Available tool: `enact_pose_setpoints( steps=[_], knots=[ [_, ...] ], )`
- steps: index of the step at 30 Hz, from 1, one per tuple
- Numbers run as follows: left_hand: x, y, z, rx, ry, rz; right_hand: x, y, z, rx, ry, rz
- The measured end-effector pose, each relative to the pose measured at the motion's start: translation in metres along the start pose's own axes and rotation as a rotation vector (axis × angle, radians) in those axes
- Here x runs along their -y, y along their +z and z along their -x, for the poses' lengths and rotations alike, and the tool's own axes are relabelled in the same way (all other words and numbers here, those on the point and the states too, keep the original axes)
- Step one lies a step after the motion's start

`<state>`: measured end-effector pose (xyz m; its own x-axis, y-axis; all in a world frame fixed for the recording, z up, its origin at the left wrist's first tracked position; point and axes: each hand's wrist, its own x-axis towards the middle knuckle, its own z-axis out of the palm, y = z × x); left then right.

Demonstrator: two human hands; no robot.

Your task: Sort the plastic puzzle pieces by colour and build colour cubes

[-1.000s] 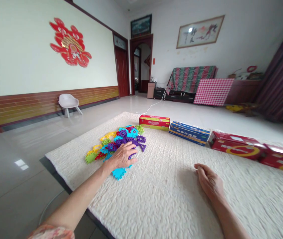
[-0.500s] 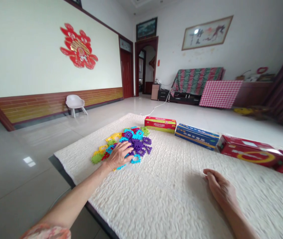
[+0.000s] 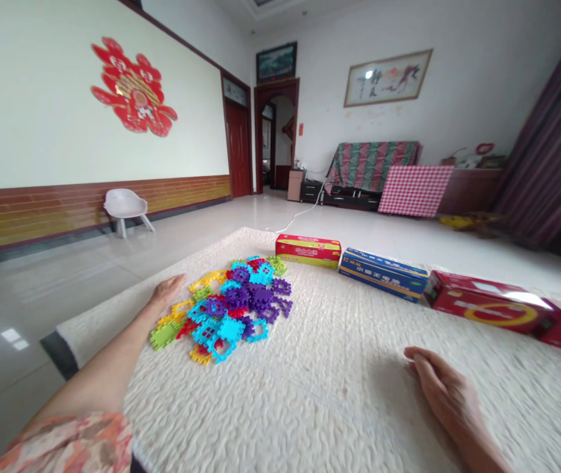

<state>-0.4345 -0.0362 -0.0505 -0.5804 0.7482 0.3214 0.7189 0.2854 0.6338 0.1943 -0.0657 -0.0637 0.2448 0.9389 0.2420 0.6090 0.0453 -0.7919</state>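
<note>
A loose pile of interlocking plastic building pieces (image 3: 231, 328) in purple, blue, yellow, green and red lies on the left part of a cream quilted cover (image 3: 320, 387). Just left of the pile is my left hand (image 3: 166, 290), seen from its side, fingers stretched out toward the pieces and holding nothing visible. My right hand (image 3: 441, 384) rests on its side on the cover at the right, well apart from the pile. Its fingers are curled in with the thumb against them, and nothing shows in them.
Along the far edge of the cover stand a red and yellow-green box (image 3: 307, 251), a blue box (image 3: 383, 272) and dark red boxes (image 3: 487, 302). On the tiled floor beyond is a white chair (image 3: 125, 205). A checked cloth (image 3: 414, 190) hangs by the far wall.
My left hand has come off the top of the pile and moved left beside it, uncovering blue and purple pieces. My right hand stays on the cover. The view has shifted slightly.
</note>
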Motion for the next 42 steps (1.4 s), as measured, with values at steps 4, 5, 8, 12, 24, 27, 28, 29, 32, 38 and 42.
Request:
enact_pose_setpoints(
  steps=[4,5,8,12,24,27,28,29,32,38,42],
  knots=[
    [-0.007,0.024,-0.014,0.145,0.046,0.072,0.003,-0.001,0.002,0.003,0.016,0.017],
    [-0.011,0.030,-0.016,0.178,0.066,0.089,0.004,-0.002,0.002,0.004,0.023,0.023],
    [-0.024,0.042,-0.013,0.252,0.125,0.131,0.006,-0.002,0.003,0.003,0.035,0.036],
    [-0.042,0.049,0.003,0.306,0.183,0.195,0.005,-0.001,0.003,0.005,0.036,0.039],
    [-0.099,0.076,0.045,0.314,0.156,0.499,0.007,0.000,0.005,-0.031,-0.017,-0.035],
    [-0.117,0.090,0.055,0.282,0.133,0.499,0.007,0.000,0.007,-0.038,-0.018,-0.065],
    [-0.124,0.094,0.058,0.285,0.137,0.483,0.006,0.000,0.007,-0.038,-0.020,-0.079],
    [-0.130,0.096,0.062,0.295,0.147,0.467,0.006,0.001,0.008,-0.038,-0.024,-0.097],
    [-0.144,0.092,0.070,0.341,0.200,0.397,0.004,0.001,0.010,-0.023,-0.039,-0.178],
    [-0.120,0.040,0.081,0.281,0.168,0.158,-0.004,0.000,0.008,-0.015,-0.044,-0.228],
    [-0.083,0.010,0.096,0.221,0.031,-0.024,0.018,0.013,0.023,0.018,-0.135,-0.156]
  ],
)
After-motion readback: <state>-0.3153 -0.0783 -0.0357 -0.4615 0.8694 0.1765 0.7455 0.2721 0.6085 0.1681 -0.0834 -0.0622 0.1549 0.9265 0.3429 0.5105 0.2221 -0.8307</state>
